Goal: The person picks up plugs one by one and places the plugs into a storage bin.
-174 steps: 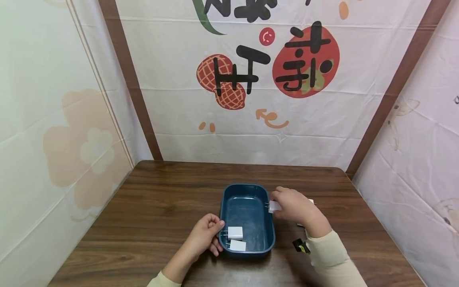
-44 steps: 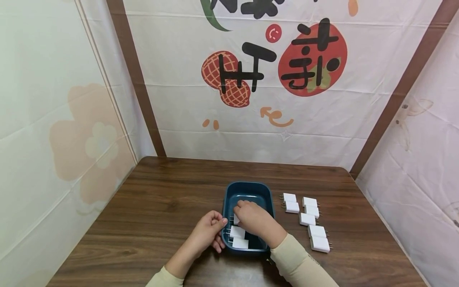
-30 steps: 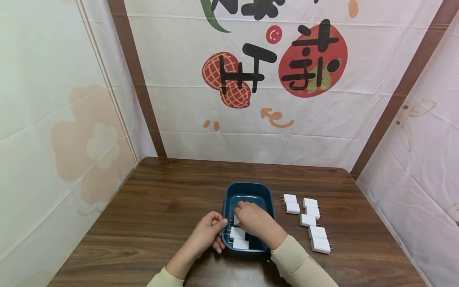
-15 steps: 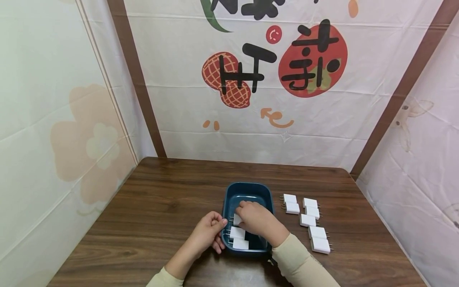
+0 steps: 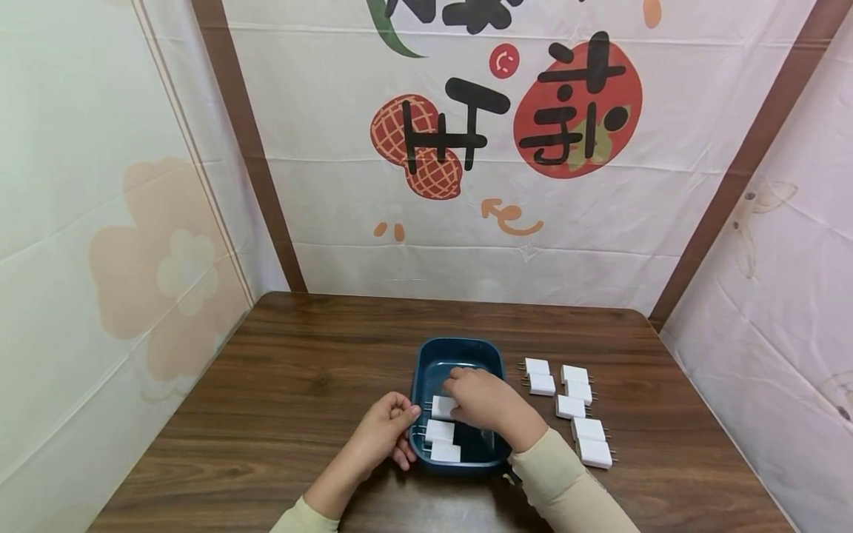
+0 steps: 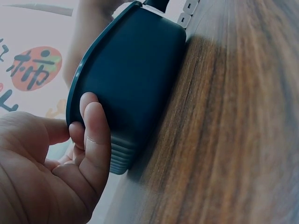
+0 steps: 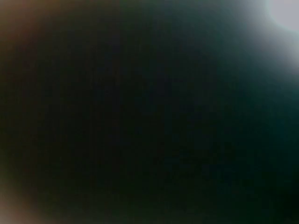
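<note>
In the head view, my left hand (image 5: 386, 429) pinches the left rim of a dark blue rectangular box (image 5: 460, 345) between thumb and fingers. The left wrist view shows that hand (image 6: 70, 158) at the rim, with fingertips against the outer wall of the box (image 6: 135, 60). My right hand (image 5: 489, 403) reaches into the box, its fingers at the right end of a white plug charger (image 5: 441, 407). Two more chargers lie nearer: one in the middle (image 5: 440, 431) and one at the front (image 5: 445, 451), prongs pointing left. The right wrist view is dark and blurred.
Right of the box, several white chargers lie on the wooden table (image 5: 300, 370): a left pair (image 5: 541, 384) with prongs left, and a right row (image 5: 589, 429) with prongs right. A small dark item (image 5: 512, 478) shows partly by the right sleeve. Printed cloth walls surround the table.
Since 5.8 seconds ago, my right hand has brought a third charger into the box. In the last half second it has drawn slightly right, exposing more of that charger. My left hand stays put.
</note>
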